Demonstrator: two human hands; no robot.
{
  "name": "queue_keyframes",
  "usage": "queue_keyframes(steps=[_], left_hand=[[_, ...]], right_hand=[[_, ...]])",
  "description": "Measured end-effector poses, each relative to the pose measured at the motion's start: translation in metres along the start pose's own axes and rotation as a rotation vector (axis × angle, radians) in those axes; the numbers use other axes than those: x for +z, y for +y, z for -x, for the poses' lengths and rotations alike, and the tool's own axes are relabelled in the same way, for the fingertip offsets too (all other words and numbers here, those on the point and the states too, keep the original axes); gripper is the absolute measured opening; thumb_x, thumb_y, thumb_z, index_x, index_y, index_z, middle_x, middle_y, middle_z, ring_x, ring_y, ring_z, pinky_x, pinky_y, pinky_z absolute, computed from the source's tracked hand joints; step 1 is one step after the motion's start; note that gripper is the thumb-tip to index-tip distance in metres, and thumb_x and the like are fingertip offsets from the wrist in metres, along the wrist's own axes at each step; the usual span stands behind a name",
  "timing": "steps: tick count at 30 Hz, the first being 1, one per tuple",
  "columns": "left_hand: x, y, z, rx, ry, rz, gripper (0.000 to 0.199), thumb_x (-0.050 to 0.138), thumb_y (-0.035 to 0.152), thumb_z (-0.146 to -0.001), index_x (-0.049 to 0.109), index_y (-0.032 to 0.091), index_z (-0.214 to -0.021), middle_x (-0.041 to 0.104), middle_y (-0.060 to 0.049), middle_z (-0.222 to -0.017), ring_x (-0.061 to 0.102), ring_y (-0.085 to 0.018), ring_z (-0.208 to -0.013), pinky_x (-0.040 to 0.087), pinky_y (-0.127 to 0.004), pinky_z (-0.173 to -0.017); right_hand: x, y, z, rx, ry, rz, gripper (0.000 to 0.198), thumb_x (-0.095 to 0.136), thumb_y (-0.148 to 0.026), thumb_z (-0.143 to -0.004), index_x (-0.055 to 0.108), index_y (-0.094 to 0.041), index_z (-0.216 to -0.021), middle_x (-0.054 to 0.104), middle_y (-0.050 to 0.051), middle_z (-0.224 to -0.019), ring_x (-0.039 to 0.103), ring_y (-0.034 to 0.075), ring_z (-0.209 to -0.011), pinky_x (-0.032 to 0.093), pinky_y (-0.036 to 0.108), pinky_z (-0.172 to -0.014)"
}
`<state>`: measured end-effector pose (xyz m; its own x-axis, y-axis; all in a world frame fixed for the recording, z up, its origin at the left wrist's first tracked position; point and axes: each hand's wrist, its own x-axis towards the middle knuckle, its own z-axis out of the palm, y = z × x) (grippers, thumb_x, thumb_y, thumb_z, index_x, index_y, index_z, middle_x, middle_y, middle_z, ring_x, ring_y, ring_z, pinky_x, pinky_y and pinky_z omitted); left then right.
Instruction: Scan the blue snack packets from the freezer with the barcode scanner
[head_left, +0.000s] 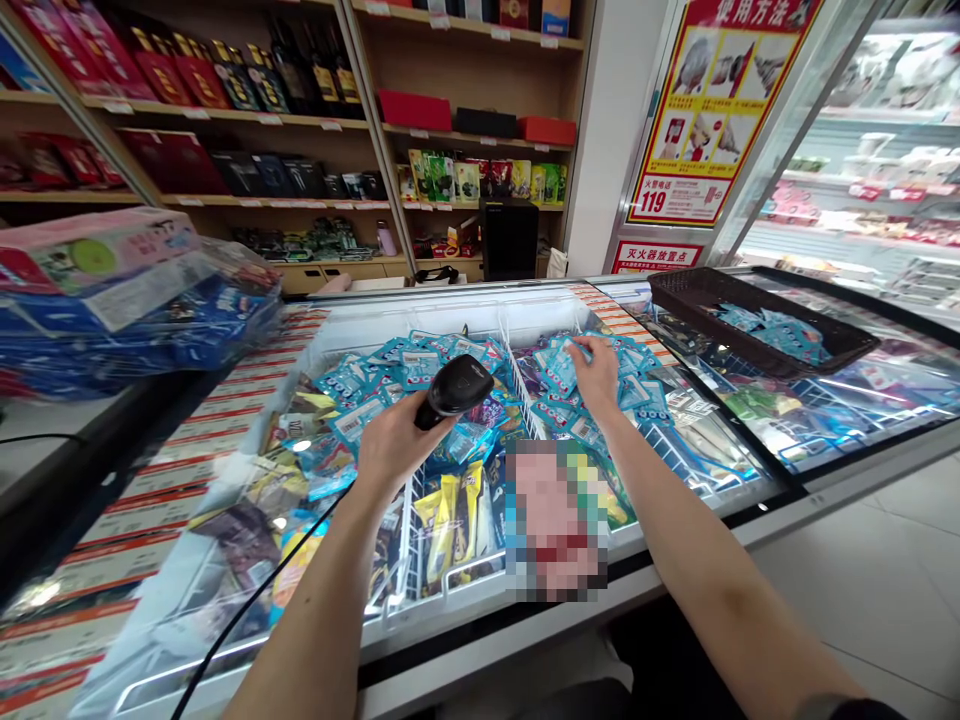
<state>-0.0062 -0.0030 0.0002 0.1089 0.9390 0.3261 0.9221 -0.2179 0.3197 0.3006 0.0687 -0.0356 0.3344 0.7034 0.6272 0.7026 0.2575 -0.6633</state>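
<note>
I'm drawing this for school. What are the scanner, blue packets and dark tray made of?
The scanner looks like hard plastic: smooth, black, softly shiny. The blue packets seem thin, printed plastic film, judging by their flat, glossy faces; foil is possible. The dark tray is probably smooth moulded plastic, given its rounded corners.

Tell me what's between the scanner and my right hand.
In the head view, a white wire divider shows between the scanner and your right hand, with blue packets beside it.
</note>
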Motion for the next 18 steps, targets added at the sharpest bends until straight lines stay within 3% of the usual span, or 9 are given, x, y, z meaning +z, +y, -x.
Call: queue_keyframes(steps=[5, 8, 13, 18], left_hand=[[-0.002, -0.004, 0.000, -0.045, 0.052, -0.005, 0.048, 0.049, 0.063, -0.078, 0.066, 0.023, -0.099, 0.071, -0.006, -0.086, 0.064, -0.023, -0.078, 0.030, -0.026, -0.055], [-0.003, -0.007, 0.000, -0.106, 0.093, -0.022, 0.048, 0.047, 0.064, -0.078, 0.066, 0.022, -0.092, 0.070, -0.006, -0.083, 0.063, -0.023, -0.077, 0.030, -0.026, -0.055], [-0.003, -0.009, -0.001, -0.176, 0.118, -0.045, 0.051, 0.047, 0.066, -0.077, 0.065, 0.023, -0.096, 0.070, -0.007, -0.083, 0.064, -0.025, -0.077, 0.030, -0.026, -0.055], [-0.006, -0.012, -0.002, -0.208, 0.145, -0.021, 0.054, 0.045, 0.068, -0.078, 0.065, 0.024, -0.102, 0.070, -0.007, -0.083, 0.064, -0.025, -0.079, 0.032, -0.026, -0.056]], right_hand=[[-0.012, 0.017, -0.003, 0.097, 0.089, 0.290, 0.028, 0.046, -0.027, -0.087, 0.062, -0.018, -0.109, 0.056, 0.012, -0.108, 0.048, 0.026, -0.103, 0.035, 0.042, -0.091], [-0.014, 0.010, 0.002, 0.042, 0.110, 0.460, 0.031, 0.044, -0.028, -0.089, 0.060, -0.020, -0.114, 0.054, 0.013, -0.117, 0.042, 0.030, -0.112, 0.031, 0.044, -0.092], [-0.005, -0.010, 0.011, -0.221, -0.116, 0.496, 0.028, 0.042, -0.031, -0.093, 0.066, -0.021, -0.105, 0.061, 0.009, -0.111, 0.046, 0.026, -0.106, 0.025, 0.045, -0.097], [0.009, -0.023, 0.017, -0.299, -0.253, 0.473, 0.028, 0.043, -0.027, -0.093, 0.067, -0.020, -0.105, 0.063, 0.009, -0.113, 0.048, 0.024, -0.108, 0.024, 0.044, -0.100]])
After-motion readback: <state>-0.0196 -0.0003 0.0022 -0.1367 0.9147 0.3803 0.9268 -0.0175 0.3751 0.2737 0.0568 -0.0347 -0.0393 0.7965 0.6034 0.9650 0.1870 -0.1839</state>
